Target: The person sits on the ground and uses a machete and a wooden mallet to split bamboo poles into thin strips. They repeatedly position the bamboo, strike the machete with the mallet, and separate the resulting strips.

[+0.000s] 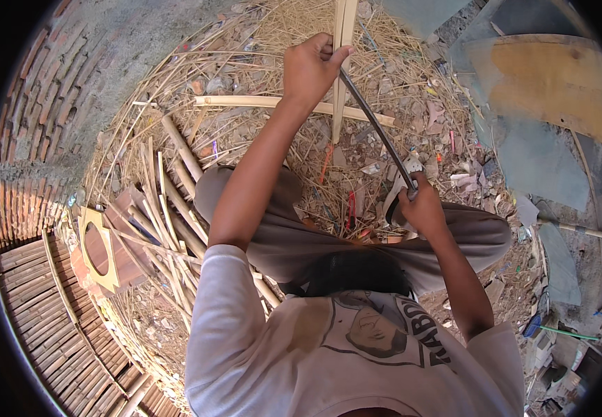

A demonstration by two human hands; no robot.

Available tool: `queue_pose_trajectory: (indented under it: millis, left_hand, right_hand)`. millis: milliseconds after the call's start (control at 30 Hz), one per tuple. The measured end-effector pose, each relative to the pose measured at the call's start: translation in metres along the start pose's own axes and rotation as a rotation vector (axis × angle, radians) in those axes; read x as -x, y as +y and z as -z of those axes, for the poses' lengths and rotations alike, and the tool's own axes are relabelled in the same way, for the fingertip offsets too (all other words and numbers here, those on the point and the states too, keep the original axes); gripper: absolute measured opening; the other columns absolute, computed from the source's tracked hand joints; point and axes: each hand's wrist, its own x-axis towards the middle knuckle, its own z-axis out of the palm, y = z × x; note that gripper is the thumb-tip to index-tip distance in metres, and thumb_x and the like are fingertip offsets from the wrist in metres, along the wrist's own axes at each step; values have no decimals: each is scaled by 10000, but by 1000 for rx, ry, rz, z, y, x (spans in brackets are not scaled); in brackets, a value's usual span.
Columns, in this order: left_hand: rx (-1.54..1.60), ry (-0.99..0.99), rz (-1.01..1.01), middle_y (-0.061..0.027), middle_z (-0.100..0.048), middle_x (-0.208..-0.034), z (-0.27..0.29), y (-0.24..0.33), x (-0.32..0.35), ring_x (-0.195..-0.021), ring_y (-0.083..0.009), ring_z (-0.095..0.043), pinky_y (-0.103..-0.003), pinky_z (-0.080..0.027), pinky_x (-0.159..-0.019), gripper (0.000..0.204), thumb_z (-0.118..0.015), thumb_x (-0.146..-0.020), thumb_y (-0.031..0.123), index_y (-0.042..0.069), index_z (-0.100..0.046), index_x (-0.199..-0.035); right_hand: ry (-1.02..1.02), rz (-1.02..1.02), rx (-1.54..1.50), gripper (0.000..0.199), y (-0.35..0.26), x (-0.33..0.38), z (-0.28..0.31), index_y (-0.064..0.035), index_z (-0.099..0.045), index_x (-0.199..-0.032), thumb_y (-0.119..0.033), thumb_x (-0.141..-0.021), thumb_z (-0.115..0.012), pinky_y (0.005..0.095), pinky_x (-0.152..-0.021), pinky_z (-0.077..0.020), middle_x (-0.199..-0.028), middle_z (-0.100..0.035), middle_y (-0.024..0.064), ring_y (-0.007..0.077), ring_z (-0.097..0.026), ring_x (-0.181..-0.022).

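Note:
My left hand [310, 66] is closed around a pale split bamboo strip [344, 24], held lengthwise away from me, its near end just above the ground. The thumb lies across the strip. In my right hand [424, 206], fingers wrapped, is one end of a long, thin, dark blade-like tool [379, 130]. It slants up and left, and its far end meets the bamboo just below my left thumb. I cannot tell whether that end is inside the split or beside it. Behind the strip, a longer curved bamboo piece [245, 102] lies on the ground.
Bamboo sticks and poles [182, 147] are piled beside my left knee, near a yellow board with an oval hole [85, 243]. A brick wall [47, 104] and bamboo slats [43, 313] border the left. Large worn sheets [544, 80] lean at right. Straw and litter cover the ground.

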Motion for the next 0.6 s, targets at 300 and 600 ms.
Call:
queue_pose_trajectory:
  millis: [300, 600]
  left_hand:
    - [133, 1, 81, -151, -728, -971, 10, -2, 17, -946, -233, -709, -335, -556, -807, 394, -762, -860, 308, 7, -686, -1102]
    - [345, -297, 632, -205, -488, -1382, 1, 20, 205, -1291, -293, -482, -412, -450, -1004, 666, -649, -954, 342, -35, -373, -1429]
  right_hand:
    - [-184, -100, -74, 267, -9, -3, -25, 33, -599, -1004, -104, -781, -651, 452, -641, -531, -813, -661, 270, 395, -677, -770]
    - [-53, -416, -1126, 431, -92, 36, -69, -20, -417, -1178, -5, -813, -647, 254, -523, -455, -786, -545, 53, 93, -533, -587]
